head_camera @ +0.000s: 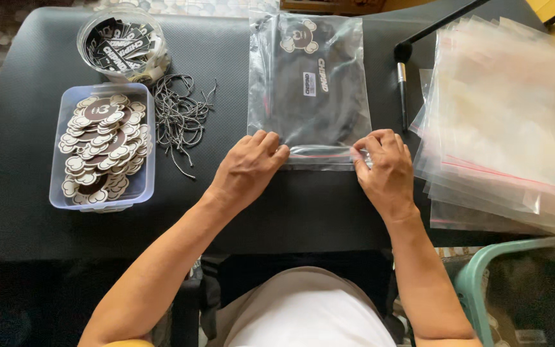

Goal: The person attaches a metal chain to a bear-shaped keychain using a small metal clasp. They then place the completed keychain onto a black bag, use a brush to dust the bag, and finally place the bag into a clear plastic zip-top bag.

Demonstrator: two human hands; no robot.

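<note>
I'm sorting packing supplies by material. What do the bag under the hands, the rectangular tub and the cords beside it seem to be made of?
The bag looks like thin clear plastic film: glossy, wrinkled, dark contents showing through. The rectangular tub seems translucent rigid plastic with a smooth, slightly frosted wall. The cords appear to be twisted black-and-white string, matte, possibly cotton or synthetic.

Both hands pinch near edge of clear zip bag (309, 83) with black garment inside: left hand (248, 168), right hand (387, 168); black table (20, 167).

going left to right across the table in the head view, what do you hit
Plastic tub of bear-shaped tags → loose cords → left hand → right hand, both on the bagged black garment → stack of clear bags.
</note>
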